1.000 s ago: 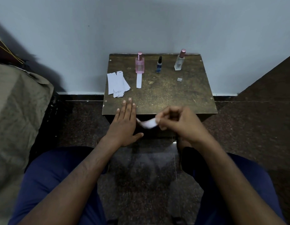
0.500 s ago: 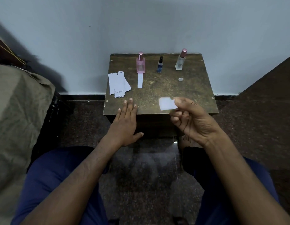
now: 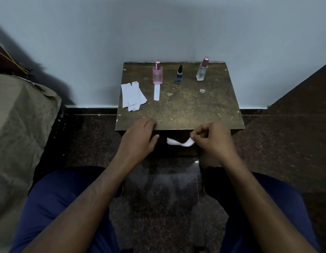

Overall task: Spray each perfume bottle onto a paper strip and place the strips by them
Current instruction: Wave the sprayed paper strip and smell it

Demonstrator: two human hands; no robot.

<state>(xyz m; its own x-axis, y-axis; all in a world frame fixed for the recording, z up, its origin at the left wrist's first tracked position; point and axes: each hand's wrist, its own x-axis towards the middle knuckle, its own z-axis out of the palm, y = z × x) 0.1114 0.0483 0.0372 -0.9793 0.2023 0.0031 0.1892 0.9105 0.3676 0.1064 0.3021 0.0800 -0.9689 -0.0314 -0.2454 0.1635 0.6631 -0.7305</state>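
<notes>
Pinching paper strip (image 3: 178, 142) right hand (image 3: 213, 141), left hand (image 3: 138, 139) on table (image 3: 186, 114)

wall (image 3: 158, 24): pale blue | floor (image 3: 158, 207): dark speckled stone | table (image 3: 186, 110): worn brown | light: dim

Three perfume bottles (image 3: 179, 73), two loose strips (image 3: 156, 92), one strip pile (image 3: 132, 96).
</notes>
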